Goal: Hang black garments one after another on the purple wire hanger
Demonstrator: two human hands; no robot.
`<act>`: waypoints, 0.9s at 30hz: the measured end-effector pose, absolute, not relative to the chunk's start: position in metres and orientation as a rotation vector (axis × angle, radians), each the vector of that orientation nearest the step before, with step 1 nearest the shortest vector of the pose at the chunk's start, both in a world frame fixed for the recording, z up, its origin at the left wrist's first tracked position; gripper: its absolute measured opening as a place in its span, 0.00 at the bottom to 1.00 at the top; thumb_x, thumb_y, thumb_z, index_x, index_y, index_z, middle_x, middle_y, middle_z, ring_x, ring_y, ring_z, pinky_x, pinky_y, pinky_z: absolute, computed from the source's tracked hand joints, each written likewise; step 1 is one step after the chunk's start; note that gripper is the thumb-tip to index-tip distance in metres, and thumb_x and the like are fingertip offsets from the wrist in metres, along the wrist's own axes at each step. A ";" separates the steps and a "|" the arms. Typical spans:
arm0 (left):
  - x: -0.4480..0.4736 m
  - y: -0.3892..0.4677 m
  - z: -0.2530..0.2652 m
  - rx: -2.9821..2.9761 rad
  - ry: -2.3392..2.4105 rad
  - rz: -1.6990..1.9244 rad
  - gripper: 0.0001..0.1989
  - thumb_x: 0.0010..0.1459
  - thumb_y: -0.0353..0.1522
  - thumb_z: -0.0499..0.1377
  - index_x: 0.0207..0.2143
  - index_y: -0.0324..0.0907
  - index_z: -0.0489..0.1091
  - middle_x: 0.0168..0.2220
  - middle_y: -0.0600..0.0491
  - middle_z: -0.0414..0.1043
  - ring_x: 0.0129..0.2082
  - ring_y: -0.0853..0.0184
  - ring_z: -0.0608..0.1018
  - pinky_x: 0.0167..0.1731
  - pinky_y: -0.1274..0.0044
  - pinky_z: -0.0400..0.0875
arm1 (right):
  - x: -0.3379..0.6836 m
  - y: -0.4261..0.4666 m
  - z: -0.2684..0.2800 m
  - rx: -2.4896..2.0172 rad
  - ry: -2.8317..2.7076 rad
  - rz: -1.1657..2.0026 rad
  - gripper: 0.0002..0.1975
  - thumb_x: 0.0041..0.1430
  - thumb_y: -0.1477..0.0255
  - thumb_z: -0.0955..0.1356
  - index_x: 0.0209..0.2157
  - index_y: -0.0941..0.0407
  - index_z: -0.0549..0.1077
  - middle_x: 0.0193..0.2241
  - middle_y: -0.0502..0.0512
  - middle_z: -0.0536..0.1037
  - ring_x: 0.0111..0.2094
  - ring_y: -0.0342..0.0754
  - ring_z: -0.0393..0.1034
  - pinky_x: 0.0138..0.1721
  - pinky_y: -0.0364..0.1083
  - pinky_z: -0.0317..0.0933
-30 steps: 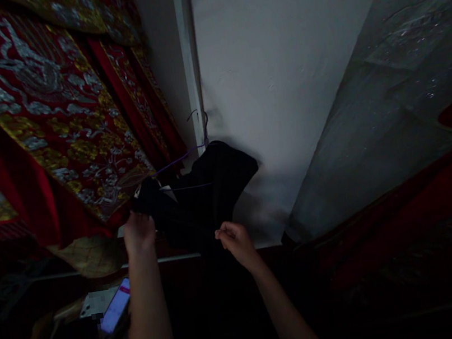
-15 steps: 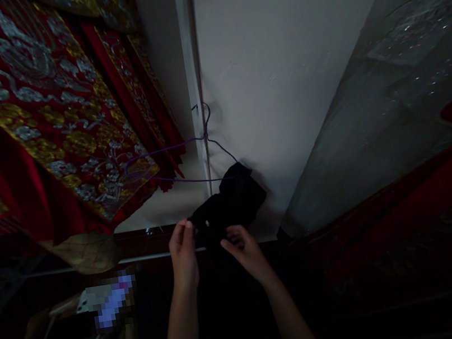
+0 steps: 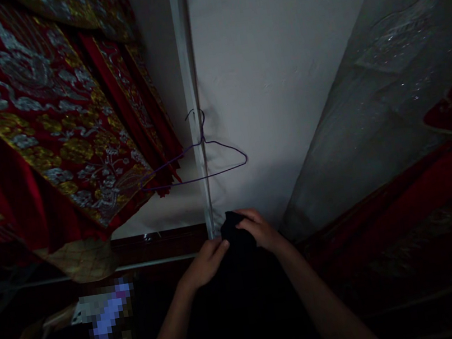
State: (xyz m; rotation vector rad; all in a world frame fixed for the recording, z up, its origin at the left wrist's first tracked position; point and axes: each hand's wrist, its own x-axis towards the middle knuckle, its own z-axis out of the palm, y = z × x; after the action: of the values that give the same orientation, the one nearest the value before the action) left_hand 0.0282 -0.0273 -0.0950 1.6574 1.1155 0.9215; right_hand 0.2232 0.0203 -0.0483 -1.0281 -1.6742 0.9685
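Between my two hands is a dark piece of clothing (image 3: 235,231), so black that its shape and lower edge are lost in shadow. My left hand (image 3: 209,260) is closed on its left side, thumb on top. At the upper right, my right hand (image 3: 260,229) pinches the same cloth. A thin purple wire hanger (image 3: 222,143) hangs bare above my hands, its hook around a narrow upright post (image 3: 186,56). Hanger and cloth are apart.
On the left hangs a red cloth (image 3: 71,130) with gold and silver embroidery. Behind the post is a pale wall (image 3: 272,83). Sparkling grey sheeting (image 3: 358,87) slopes down the right side, above red fabric (image 3: 414,181). Dim, partly blurred items lie at lower left.
The black clothing has come off the hanger's right end and is now lower, gathered between my hands. The hanger has swung and hangs bare. My right hand has closed on the cloth.
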 end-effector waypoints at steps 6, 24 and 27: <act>-0.009 -0.034 -0.104 1.639 1.187 0.798 0.18 0.60 0.47 0.60 0.38 0.42 0.80 0.37 0.50 0.81 0.37 0.57 0.80 0.37 0.72 0.72 | 0.230 0.076 0.001 -0.832 -1.736 0.640 0.14 0.52 0.72 0.63 0.34 0.54 0.80 0.33 0.52 0.80 0.38 0.51 0.73 0.45 0.47 0.65; -0.108 0.025 -0.037 1.678 1.567 1.402 0.03 0.51 0.33 0.66 0.31 0.47 0.77 0.40 0.49 0.81 0.45 0.55 0.79 0.51 0.71 0.69 | 0.261 0.121 0.001 -1.146 -1.596 0.306 0.12 0.51 0.64 0.65 0.19 0.55 0.66 0.17 0.47 0.63 0.22 0.43 0.57 0.24 0.43 0.48; -0.099 0.051 -0.002 1.864 1.567 1.460 0.02 0.54 0.33 0.63 0.29 0.45 0.75 0.50 0.46 0.77 0.55 0.54 0.75 0.60 0.69 0.63 | 0.262 0.114 0.005 -1.136 -1.584 0.373 0.12 0.50 0.63 0.65 0.21 0.56 0.69 0.18 0.48 0.67 0.22 0.44 0.59 0.24 0.43 0.50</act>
State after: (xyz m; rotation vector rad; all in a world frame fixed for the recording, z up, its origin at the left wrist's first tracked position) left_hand -0.0986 0.0505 -0.0023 1.8637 1.5665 1.4598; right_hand 0.2624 0.1139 0.0049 -1.1357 -1.5840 0.3731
